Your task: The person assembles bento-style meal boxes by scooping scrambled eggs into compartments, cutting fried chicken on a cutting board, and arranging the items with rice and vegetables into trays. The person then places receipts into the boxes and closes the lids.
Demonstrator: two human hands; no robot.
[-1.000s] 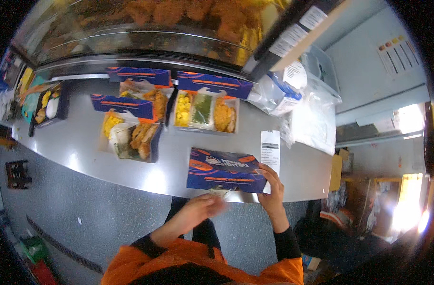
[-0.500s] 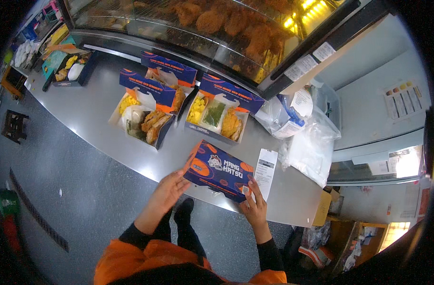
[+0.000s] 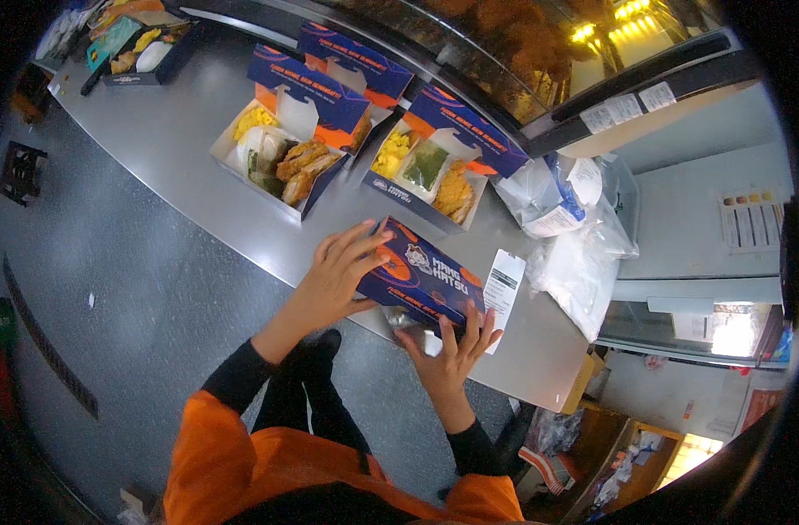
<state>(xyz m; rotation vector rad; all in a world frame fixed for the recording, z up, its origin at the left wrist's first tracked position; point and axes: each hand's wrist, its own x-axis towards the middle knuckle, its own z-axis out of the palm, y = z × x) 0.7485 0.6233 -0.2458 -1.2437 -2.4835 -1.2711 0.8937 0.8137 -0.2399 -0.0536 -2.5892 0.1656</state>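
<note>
A closed dark-blue and orange cardboard meal box point(image 3: 424, 273) is held between my two hands at the counter's front edge. My left hand point(image 3: 334, 278) grips its left end, fingers spread over the upper edge and thumb low. My right hand point(image 3: 454, 352) has its fingers against the front near the right end, thumb below. A long white paper receipt point(image 3: 506, 284) lies beside the box's right end. Beyond it stand two open meal boxes, one on the left point(image 3: 281, 162) and one on the right point(image 3: 427, 168), with yellow egg, rice with green topping and breaded fried pieces.
Another open box point(image 3: 356, 63) stands behind the left one, partly hidden. A further filled box point(image 3: 150, 59) sits far left on the steel counter point(image 3: 189, 149). Clear plastic bags point(image 3: 579, 271) lie to the right. A lit glass display case point(image 3: 539, 61) borders the back.
The closed box has tilted, its front face turned more toward me. My left hand has shifted up over its left end; my right hand has moved lower along the front. The view has shifted.
</note>
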